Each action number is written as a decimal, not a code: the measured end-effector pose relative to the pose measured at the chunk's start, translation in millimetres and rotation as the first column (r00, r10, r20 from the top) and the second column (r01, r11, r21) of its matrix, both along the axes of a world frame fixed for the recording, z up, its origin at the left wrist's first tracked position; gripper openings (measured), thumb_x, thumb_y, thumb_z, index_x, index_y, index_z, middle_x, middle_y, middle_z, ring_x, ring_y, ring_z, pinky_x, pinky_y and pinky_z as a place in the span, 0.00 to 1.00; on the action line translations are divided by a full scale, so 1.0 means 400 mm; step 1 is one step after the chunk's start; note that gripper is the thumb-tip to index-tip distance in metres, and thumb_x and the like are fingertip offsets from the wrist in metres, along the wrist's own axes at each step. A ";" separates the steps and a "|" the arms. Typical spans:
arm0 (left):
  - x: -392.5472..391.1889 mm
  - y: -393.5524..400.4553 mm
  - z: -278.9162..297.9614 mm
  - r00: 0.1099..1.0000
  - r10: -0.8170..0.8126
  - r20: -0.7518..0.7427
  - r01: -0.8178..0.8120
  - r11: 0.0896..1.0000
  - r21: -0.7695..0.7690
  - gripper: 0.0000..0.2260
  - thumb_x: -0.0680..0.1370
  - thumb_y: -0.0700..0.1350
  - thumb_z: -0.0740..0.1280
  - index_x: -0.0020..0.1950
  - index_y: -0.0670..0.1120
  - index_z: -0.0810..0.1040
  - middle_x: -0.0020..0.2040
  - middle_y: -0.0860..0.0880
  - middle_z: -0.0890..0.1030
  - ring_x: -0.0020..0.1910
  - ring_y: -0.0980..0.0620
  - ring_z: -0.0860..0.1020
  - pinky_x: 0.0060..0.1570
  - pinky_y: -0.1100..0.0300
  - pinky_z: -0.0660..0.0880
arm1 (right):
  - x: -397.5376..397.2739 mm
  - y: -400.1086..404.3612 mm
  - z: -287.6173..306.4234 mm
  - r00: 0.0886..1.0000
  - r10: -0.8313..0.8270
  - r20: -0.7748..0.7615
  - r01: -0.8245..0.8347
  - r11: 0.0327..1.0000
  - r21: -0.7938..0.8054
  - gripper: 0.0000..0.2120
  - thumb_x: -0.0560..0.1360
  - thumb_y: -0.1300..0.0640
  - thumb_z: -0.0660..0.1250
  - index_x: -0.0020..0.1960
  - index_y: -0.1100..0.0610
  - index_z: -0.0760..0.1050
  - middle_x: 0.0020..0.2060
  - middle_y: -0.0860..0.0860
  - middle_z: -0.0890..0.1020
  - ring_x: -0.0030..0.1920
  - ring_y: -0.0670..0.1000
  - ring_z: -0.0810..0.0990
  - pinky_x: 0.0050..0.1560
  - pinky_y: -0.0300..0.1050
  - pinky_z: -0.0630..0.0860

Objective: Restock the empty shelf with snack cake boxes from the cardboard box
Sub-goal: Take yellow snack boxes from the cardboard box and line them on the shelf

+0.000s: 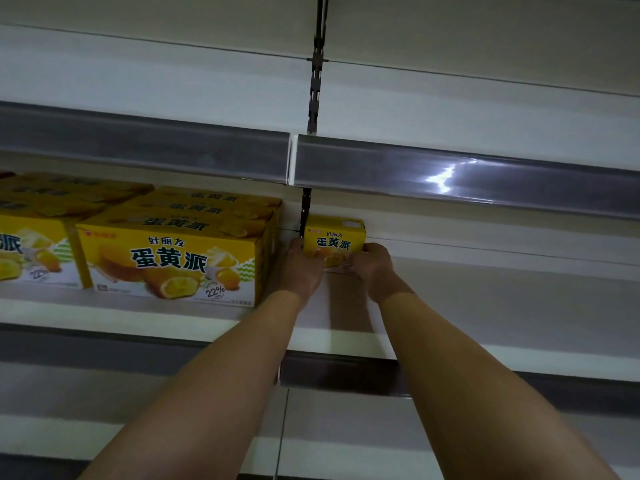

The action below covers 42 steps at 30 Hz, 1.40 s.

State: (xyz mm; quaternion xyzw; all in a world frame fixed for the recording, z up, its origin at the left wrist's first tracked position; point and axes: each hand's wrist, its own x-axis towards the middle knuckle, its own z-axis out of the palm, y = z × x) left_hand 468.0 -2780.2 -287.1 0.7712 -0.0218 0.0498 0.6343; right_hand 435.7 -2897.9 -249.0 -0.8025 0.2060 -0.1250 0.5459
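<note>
Both hands hold one small yellow snack cake box [334, 242] from either side, the left hand [304, 268] curled round its left edge and the right hand [372, 271] round its right edge, at the back of the right-hand shelf [485, 306], near the dark upright [306, 206] that divides the two bays. The main risk, as I judge it, is the box catching on that upright or on the shelf joint as it is set down, which could skew it or tip it forward off the deck; with both arms at full stretch the hold looks less steady than it might be. A second risk is that it ends up crooked against the rear panel, spoiling the row for boxes that follow. Whether its base already touches the shelf I cannot tell, since the hands cover its lower part (the light is dim as well). The cardboard box is out of view. The larger yellow boxes [173, 258] on the left bay run past the frame's edge, so their number is unclear.
</note>
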 end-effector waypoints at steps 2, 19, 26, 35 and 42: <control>-0.046 0.001 0.040 0.999 -0.031 0.015 0.032 0.999 -0.023 0.15 0.72 0.43 0.64 0.59 0.47 0.78 0.56 0.46 0.81 0.54 0.44 0.79 0.58 0.49 0.75 | 0.007 0.004 -0.002 1.000 0.025 0.008 -0.025 0.999 0.037 0.11 0.70 0.68 0.63 0.50 0.63 0.78 0.50 0.62 0.82 0.52 0.62 0.80 0.57 0.57 0.77; -0.109 0.044 0.092 0.996 -0.026 -0.089 0.037 0.992 0.121 0.19 0.82 0.47 0.57 0.73 0.44 0.67 0.71 0.41 0.69 0.69 0.40 0.68 0.68 0.49 0.66 | -0.093 0.007 0.038 0.998 0.037 -0.050 -0.030 0.990 0.138 0.13 0.75 0.63 0.64 0.59 0.56 0.71 0.52 0.56 0.72 0.52 0.53 0.72 0.48 0.42 0.69; -0.176 0.028 0.110 0.987 0.020 -0.161 0.019 0.972 0.235 0.18 0.83 0.48 0.55 0.67 0.40 0.72 0.65 0.38 0.74 0.63 0.39 0.73 0.63 0.51 0.70 | -0.169 -0.014 0.067 0.989 0.066 -0.133 -0.052 0.993 0.105 0.23 0.77 0.61 0.65 0.70 0.64 0.67 0.67 0.59 0.72 0.67 0.59 0.70 0.65 0.47 0.67; -0.309 0.034 0.135 0.966 0.211 -0.151 -0.187 0.970 0.155 0.11 0.82 0.41 0.59 0.52 0.35 0.77 0.55 0.38 0.79 0.60 0.41 0.74 0.51 0.62 0.66 | -0.258 -0.042 0.083 0.942 0.278 -0.185 -0.275 0.961 0.045 0.23 0.77 0.56 0.64 0.71 0.59 0.67 0.70 0.56 0.70 0.68 0.57 0.70 0.69 0.48 0.66; -0.486 0.065 0.162 0.926 0.376 -0.035 -0.350 0.889 0.294 0.15 0.82 0.45 0.57 0.64 0.38 0.74 0.61 0.37 0.77 0.60 0.39 0.74 0.53 0.55 0.69 | -0.375 -0.027 0.108 0.886 0.448 -0.121 -0.450 0.893 0.016 0.22 0.77 0.58 0.64 0.70 0.59 0.69 0.69 0.54 0.71 0.67 0.55 0.71 0.68 0.45 0.67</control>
